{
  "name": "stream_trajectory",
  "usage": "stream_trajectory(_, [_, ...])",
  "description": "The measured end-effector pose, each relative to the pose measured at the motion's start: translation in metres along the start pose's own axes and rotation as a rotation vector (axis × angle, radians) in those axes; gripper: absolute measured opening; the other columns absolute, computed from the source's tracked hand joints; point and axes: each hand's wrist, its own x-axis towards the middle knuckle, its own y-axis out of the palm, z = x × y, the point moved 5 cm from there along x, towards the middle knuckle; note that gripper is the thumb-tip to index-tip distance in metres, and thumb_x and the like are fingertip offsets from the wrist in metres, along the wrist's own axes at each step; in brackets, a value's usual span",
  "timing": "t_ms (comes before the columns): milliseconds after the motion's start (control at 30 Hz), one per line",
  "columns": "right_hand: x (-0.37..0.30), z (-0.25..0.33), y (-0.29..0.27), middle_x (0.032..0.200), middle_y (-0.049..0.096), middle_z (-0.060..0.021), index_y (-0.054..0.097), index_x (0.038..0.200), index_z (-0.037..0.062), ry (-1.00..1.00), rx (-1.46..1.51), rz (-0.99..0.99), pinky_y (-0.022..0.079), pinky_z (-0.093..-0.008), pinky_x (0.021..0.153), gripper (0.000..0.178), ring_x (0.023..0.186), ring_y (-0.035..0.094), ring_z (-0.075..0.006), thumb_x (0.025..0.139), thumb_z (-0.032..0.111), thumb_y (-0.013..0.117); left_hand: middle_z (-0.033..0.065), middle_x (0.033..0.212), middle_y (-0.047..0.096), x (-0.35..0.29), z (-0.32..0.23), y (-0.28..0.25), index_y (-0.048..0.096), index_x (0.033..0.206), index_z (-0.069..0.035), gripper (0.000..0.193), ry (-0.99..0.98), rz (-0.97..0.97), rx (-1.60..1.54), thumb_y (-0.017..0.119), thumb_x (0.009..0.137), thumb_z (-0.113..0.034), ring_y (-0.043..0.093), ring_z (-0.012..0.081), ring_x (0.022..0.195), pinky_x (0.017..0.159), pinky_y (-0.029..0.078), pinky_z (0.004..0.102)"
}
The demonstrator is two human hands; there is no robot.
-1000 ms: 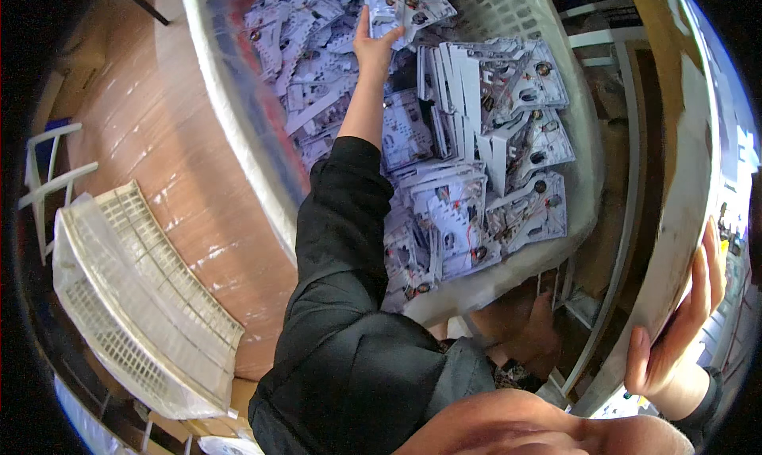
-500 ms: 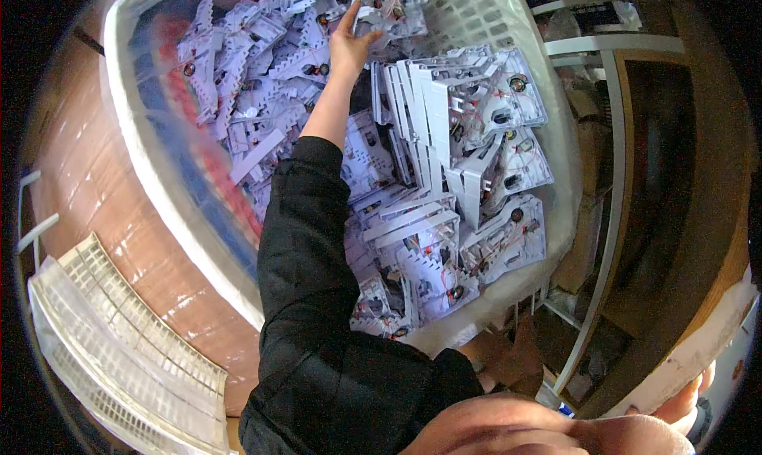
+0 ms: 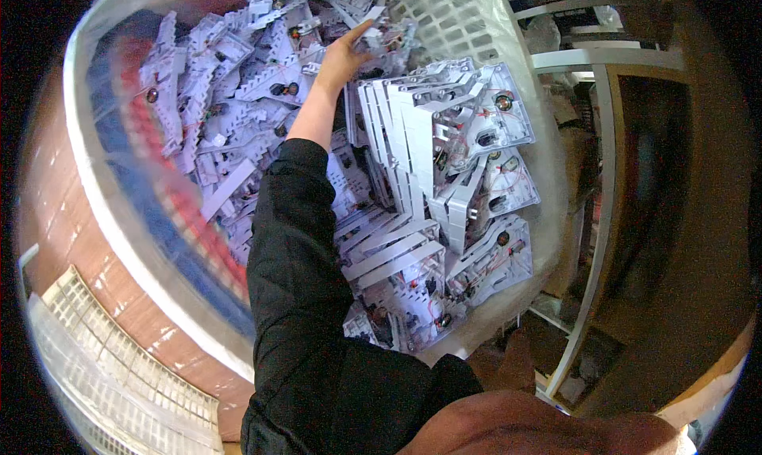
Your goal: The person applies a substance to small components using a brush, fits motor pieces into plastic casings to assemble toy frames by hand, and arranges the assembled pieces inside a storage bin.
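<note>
My left hand (image 3: 341, 60), its arm in a black sleeve, reaches to the far side of a large bin. Its fingers and thumb close on a white plastic housing part (image 3: 371, 20) with a flat strip edge; the lower portion blends into the pile. Under and beside the forearm lie several similar white housings (image 3: 226, 189) with toothed edges, loose wires and small round dark components. To the right, more housings (image 3: 413, 149) stand stacked on edge in leaning rows. My right hand (image 3: 512, 360) is a shadowed shape by the bin's near right edge; its fingers are indistinct.
The bin (image 3: 127, 240) has a pale rim and a lattice wall, with red and blue lining on the left. A pale slatted crate (image 3: 119, 360) stands lower left on a brownish floor. Metal frame shelving (image 3: 607, 193) runs along the right.
The view has shifted, so the bin's contents appear lower and farther left. Relative to the pile, my left hand and the white housing part have moved to the right.
</note>
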Motion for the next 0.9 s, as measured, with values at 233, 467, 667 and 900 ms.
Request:
stream_trajectory(233, [0.005,-0.002,0.002,0.151,0.023,-0.0312,0.022,0.15,-0.0035,0.009,-0.056,0.041,0.021,-0.0528,0.114,0.083,0.139,0.027,-0.0435,0.085,0.038,0.052,0.0179,0.115,0.069,0.039,0.047,0.001,0.058,0.136,-0.024,0.075,-0.196,0.154,0.161,0.08,0.065,-0.014,0.067,0.0305,0.104,0.09,0.051,0.0373])
stream_trajectory(467, [0.005,-0.002,0.003,0.151,0.023,-0.0315,0.022,0.149,-0.004,0.023,-0.073,0.052,0.021,-0.0527,0.114,0.083,0.139,0.028,-0.0437,0.084,0.037,0.052,0.0112,0.11,0.071,0.064,0.071,-0.008,0.059,0.136,-0.025,0.071,-0.018,0.352,0.034,0.08,0.069,-0.015,0.066,0.0178,0.092,0.084,0.052,0.0326])
stream_trajectory(667, [0.002,0.0,0.004,0.151,0.024,-0.0318,0.022,0.149,-0.0045,0.032,-0.075,0.054,0.021,-0.0527,0.114,0.084,0.139,0.028,-0.0439,0.084,0.037,0.052,0.0117,0.104,0.071,0.057,0.074,0.012,0.057,0.137,-0.025,0.068,-0.029,0.31,-0.031,0.079,0.072,-0.022,0.066,0.0176,0.085,0.08,0.052,0.0319])
stream_trajectory(900, [0.004,0.001,0.004,0.15,0.024,-0.0321,0.022,0.149,-0.005,0.033,-0.096,0.07,0.021,-0.0527,0.114,0.084,0.139,0.028,-0.0441,0.083,0.036,0.052,0.0242,0.114,0.065,0.06,0.069,0.007,0.057,0.136,-0.025,0.067,-0.201,0.288,0.339,0.078,0.073,-0.029,0.066,0.0333,0.103,0.088,0.053,0.0413])
